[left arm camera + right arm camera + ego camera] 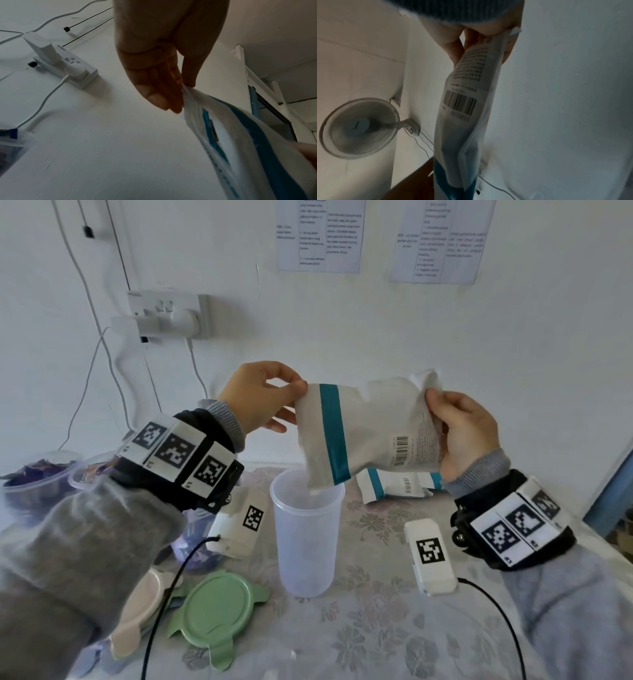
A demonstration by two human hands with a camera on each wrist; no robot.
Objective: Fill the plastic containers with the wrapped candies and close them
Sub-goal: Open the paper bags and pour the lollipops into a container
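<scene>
From the head view, your left hand [263, 395] pinches a top corner of the white candy bag [370, 429] at centre frame, and your right hand [462, 433] is wrapped round its far end at centre right. The bag lies tilted, its teal-banded mouth dipping into the rim of the tall clear container [305, 529] just below. I cannot see any candies inside that container. The bag is soft, crinkly film, probably light and a bit slick, so I'd hold it by the sealed edges rather than the bulging middle. The container looks thin-walled and top-heavy, and a nudge from the bag could tip it. A green lid [215, 611] and a pale lid [140, 611] lie at lower left, a second bag [394, 484] behind the container, and filled tubs [37, 474] at the left edge.

In the left wrist view, your thumb and fingers [159, 94] squeeze a thin fold of the bag [240, 135] at centre, which runs down to the lower right. That is a narrow hold, and smooth film may slide out of it.

In the right wrist view, your fingers [453, 46] at the top clamp the bag [465, 108] by its end, and it hangs limp down the middle of the frame, barcode showing.
</scene>
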